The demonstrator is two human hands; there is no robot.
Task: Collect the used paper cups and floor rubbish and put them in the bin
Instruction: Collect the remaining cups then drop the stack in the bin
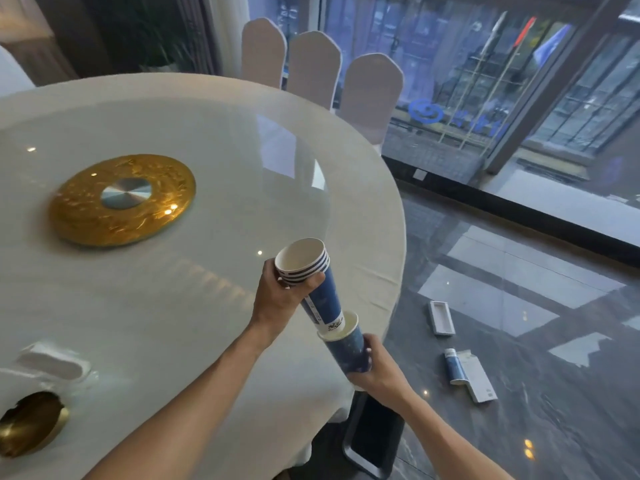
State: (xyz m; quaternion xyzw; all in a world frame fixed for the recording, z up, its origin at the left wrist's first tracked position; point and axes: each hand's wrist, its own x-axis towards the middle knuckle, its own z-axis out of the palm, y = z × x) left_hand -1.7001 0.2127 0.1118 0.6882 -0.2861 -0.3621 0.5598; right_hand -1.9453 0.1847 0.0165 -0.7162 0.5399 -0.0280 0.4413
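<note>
The left hand [280, 299] grips a nested stack of blue-and-white paper cups [313, 282] just below the rims, fingers wrapped round it, thumb across the front. The stack's long axis tilts: mouths up and away toward the round white-clothed table [156, 306], base down and toward the person's right. That base sits inside the mouth of a single blue paper cup [348, 348], which the right hand [377, 368] clasps from below with fingers curled round its lower wall. The two axes appear roughly in line, so seating the stack would likely call for a push along that shared line, the hands closing toward each other. A dark rectangular bin [372, 441] stands on the floor directly below the right hand. Floor rubbish lies well apart to the right: a white open box tray [440, 318], a small blue-labelled tube [454, 367] and, just beside it, a white flattened carton [479, 379].
</note>
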